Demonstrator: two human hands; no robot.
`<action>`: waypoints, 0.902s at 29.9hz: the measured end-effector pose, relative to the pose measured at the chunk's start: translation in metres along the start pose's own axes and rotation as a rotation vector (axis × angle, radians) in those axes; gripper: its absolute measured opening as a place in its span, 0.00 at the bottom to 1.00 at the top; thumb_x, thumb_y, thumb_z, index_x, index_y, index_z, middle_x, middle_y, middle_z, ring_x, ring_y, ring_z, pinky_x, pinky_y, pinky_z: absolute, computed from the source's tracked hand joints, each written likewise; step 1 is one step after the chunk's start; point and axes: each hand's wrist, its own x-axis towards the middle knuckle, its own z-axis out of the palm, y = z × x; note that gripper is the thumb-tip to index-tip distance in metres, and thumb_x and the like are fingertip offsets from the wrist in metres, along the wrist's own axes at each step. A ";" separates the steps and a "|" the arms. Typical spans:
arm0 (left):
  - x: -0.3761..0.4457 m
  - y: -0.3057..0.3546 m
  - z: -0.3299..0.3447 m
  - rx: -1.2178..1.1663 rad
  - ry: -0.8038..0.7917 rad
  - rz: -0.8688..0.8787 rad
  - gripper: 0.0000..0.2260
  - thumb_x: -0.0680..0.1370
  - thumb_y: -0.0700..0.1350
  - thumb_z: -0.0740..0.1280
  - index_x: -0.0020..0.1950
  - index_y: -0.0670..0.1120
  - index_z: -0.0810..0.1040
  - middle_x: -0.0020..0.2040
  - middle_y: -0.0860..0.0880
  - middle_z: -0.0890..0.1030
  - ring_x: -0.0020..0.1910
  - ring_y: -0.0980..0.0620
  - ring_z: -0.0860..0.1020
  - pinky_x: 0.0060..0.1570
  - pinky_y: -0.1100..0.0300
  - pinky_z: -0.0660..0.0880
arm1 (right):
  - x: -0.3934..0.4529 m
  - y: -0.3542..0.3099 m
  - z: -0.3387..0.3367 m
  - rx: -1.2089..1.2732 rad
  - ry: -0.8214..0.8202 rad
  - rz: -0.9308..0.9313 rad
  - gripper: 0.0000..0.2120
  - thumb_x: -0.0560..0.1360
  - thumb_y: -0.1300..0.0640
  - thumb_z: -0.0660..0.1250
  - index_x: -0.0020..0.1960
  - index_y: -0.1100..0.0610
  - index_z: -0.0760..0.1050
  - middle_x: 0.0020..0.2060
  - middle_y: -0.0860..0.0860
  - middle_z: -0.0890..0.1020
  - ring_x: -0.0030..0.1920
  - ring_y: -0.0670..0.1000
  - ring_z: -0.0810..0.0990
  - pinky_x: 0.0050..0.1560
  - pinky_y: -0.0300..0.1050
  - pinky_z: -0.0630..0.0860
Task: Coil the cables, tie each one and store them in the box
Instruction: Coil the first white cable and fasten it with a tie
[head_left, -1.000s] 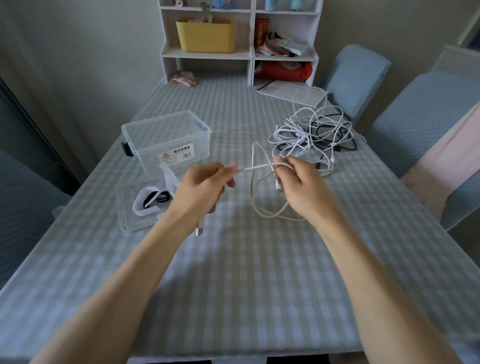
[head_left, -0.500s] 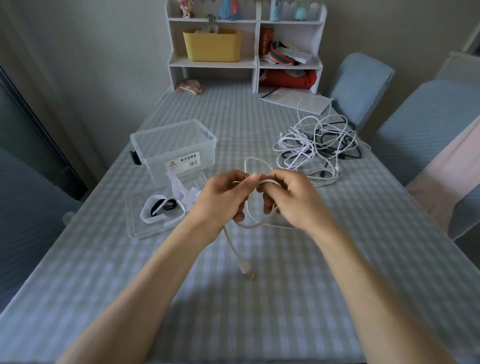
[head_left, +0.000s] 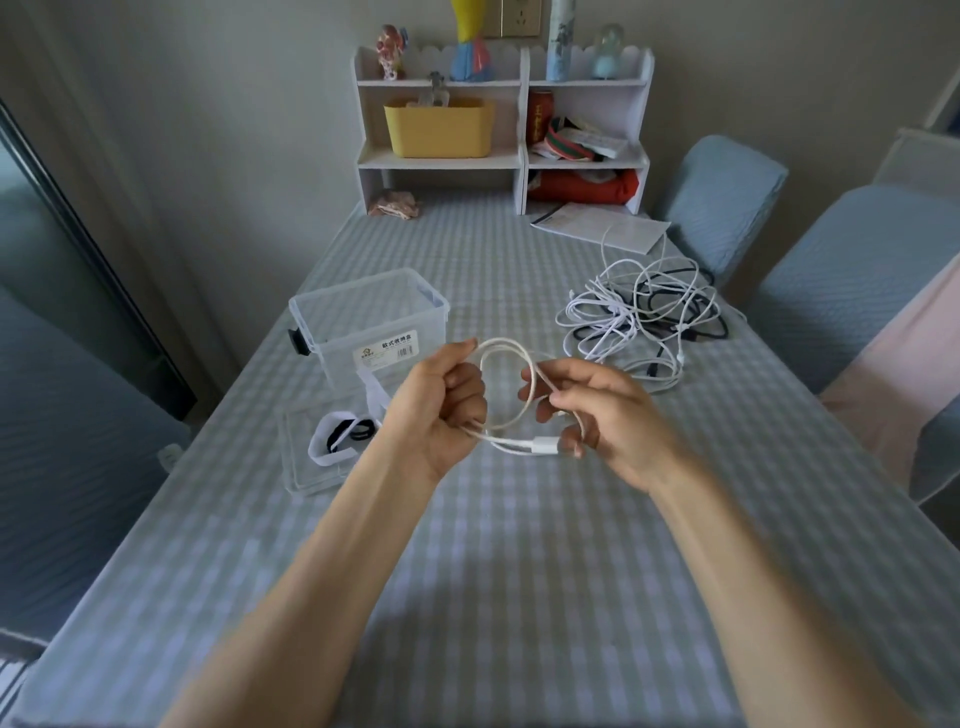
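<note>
The clear box (head_left: 370, 317) stands open on the worktop (head_left: 519, 545), left of centre, a label on its near wall; nothing can be made out inside it. Just in front of it lies its clear lid (head_left: 322, 457), and on the lid rest white and black ties (head_left: 337, 436), some looped. A yellow bin (head_left: 439, 127) sits in the left bay of the white shelf (head_left: 522, 156) at the far end of the worktop; what the bin holds is hidden by its wall.

Above the worktop, near the box, both hands hold a coiled white cable (head_left: 506, 395). The left hand (head_left: 436, 410) is curled round the left side of the coil. The right hand (head_left: 602, 415) pinches the right side, and the cable's white plug (head_left: 543, 447) lies against its lower fingers. The coil is clear of the worktop.

To the right and farther back lies a tangled pile (head_left: 644, 317) of white and black cables, well apart from the box. Papers (head_left: 602, 228) lie beyond it, near the shelf. The worktop is covered in a pale grey-green check cloth. Two blue-covered chairs (head_left: 722, 202) stand on the right, and the nearer one is cut off by the frame edge. The shelf carries a red can, small figures and red fabric; the smaller items are hard to make out.
</note>
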 end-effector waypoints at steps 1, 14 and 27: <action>0.002 0.001 0.001 -0.052 0.002 0.006 0.15 0.80 0.38 0.63 0.34 0.47 0.67 0.24 0.54 0.58 0.18 0.58 0.55 0.14 0.67 0.52 | 0.001 0.001 0.000 0.000 0.009 0.005 0.17 0.68 0.65 0.61 0.54 0.60 0.79 0.46 0.55 0.84 0.35 0.45 0.77 0.23 0.36 0.65; 0.005 -0.026 0.011 -0.232 0.146 0.190 0.16 0.80 0.39 0.60 0.34 0.48 0.61 0.27 0.52 0.57 0.22 0.55 0.54 0.21 0.66 0.62 | -0.001 0.009 0.011 -0.202 0.130 -0.074 0.08 0.81 0.54 0.63 0.53 0.53 0.80 0.44 0.57 0.85 0.37 0.51 0.75 0.32 0.42 0.68; -0.002 -0.025 0.007 0.677 0.078 0.214 0.15 0.80 0.51 0.61 0.43 0.43 0.79 0.27 0.48 0.71 0.22 0.53 0.64 0.27 0.59 0.69 | -0.001 0.013 0.005 -0.450 0.260 -0.157 0.15 0.80 0.66 0.58 0.60 0.52 0.76 0.38 0.45 0.83 0.35 0.50 0.80 0.38 0.48 0.76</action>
